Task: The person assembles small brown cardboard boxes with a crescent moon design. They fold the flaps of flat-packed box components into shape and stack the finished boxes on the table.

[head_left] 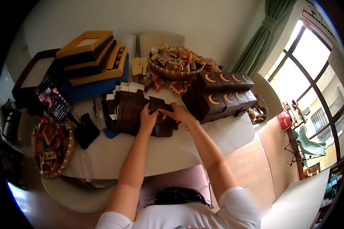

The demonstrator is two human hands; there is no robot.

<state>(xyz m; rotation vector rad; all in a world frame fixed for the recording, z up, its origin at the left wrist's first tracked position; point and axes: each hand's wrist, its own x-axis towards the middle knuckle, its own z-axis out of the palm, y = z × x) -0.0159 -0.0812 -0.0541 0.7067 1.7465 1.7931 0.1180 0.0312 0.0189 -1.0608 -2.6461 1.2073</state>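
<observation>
Brown card, a half-folded box (162, 120), sits at the white table's (114, 156) middle, our left hand (148, 116) and right hand (178, 113) each closing their grip on its flaps. Finished moon-marked boxes (221, 97) stand stacked to our right, while flat blanks (128, 107) wait just left, so we judge much folding remains. Snack baskets (172, 63) and tray lids (91, 53) crowd the far edge.
</observation>
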